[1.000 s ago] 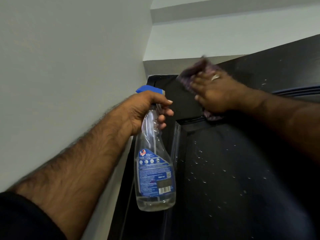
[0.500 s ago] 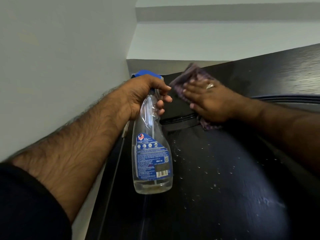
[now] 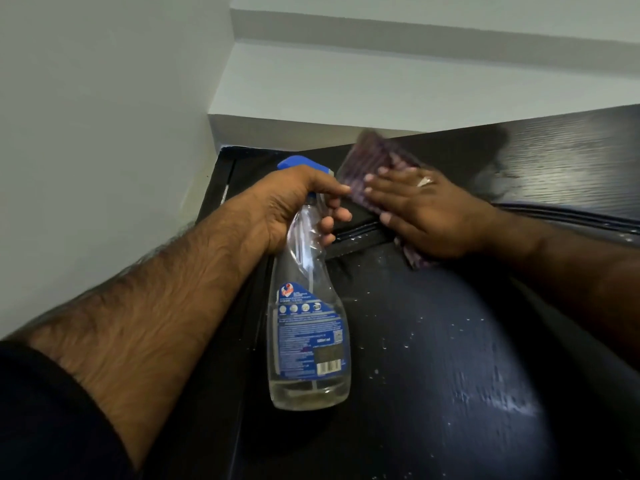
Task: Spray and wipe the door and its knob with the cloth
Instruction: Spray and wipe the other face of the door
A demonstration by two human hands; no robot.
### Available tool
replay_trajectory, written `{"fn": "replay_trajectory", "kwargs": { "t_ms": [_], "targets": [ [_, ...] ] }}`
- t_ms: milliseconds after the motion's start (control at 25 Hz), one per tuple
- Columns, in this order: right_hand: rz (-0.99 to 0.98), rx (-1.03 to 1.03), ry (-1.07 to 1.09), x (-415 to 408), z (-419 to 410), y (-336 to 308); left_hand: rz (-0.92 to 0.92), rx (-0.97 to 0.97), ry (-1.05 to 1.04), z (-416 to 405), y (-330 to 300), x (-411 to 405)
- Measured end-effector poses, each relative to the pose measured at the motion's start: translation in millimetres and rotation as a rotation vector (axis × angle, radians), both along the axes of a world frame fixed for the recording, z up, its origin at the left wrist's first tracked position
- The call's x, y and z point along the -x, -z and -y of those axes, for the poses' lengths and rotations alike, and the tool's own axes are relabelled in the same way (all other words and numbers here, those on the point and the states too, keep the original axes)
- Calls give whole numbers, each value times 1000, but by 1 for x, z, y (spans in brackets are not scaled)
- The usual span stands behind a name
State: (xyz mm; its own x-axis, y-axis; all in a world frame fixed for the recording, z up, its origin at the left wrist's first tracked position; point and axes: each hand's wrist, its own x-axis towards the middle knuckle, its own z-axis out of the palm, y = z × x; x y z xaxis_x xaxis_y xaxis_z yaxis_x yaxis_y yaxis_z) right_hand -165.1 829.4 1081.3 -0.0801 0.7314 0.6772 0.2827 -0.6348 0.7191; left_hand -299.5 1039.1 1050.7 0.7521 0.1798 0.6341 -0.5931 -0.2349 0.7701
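Facing a dark door [image 3: 433, 358], seen from below toward its top edge, filling the lower right of the view. Meeting a pale grey wall [image 3: 104, 116] along the left side, with stepped ceiling ledges [image 3: 381, 88] running above. Showing small droplets scattered over the recessed panel and a wet, streaked sheen near the upper right corner. Knob not appearing anywhere in view.

Holding a clear spray bottle [image 3: 308, 341] upright in front of the door's left portion, blue label facing the camera, a little liquid sitting at the bottom. Gripping the bottle neck with the left hand [image 3: 287, 206]: fingers curling tightly round the neck below the blue trigger head [image 3: 298, 163], thumb lying over the top, forearm extending up from the lower left out of a dark sleeve [image 3: 41, 420].

Pressing a purple cloth [image 3: 367, 161] flat against the door's upper rail, just right of the bottle's head. Covering most of the cloth with the right hand [image 3: 426, 216]: fingers lying straight and slightly spread, pointing left, palm down on the fabric, one corner of cloth sticking out below the wrist. Blurring slightly at the cloth's upper edge. Wearing a ring [image 3: 425, 182] on one finger of that hand.
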Motion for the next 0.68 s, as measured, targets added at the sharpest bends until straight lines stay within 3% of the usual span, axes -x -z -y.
{"fn": "replay_trajectory", "kwargs": {
  "t_ms": [40, 120, 240, 280, 320, 440, 520, 560, 680],
  "targets": [
    [21, 115, 27, 2, 8, -6, -7, -9, 6, 2, 0, 0],
    [56, 26, 49, 0, 35, -30, -11, -22, 7, 7, 0, -1],
    [-35, -620, -29, -5, 69, -47, 30, -7, -11, 18, -4, -2],
    [-82, -730, -18, -9, 62, -43, 38, 4, -9, 26, -5, -4],
    [-92, -705, -2, -13, 50, -33, 39, 8, -3, 35, -7, -5],
    [31, -142, -40, -28, 62, -10, 58, 3, 14, 70, -13, -13],
    [133, 42, -38, -39, 113, -20, 78, 4, 32, 90, -15, -19],
    [159, -38, -44, -44, 142, -29, 81, -2, 43, 98, -17, -21],
    [3, -682, -78, -60, 200, -21, 99, -1, 44, 117, -20, -28]
  ]
}}
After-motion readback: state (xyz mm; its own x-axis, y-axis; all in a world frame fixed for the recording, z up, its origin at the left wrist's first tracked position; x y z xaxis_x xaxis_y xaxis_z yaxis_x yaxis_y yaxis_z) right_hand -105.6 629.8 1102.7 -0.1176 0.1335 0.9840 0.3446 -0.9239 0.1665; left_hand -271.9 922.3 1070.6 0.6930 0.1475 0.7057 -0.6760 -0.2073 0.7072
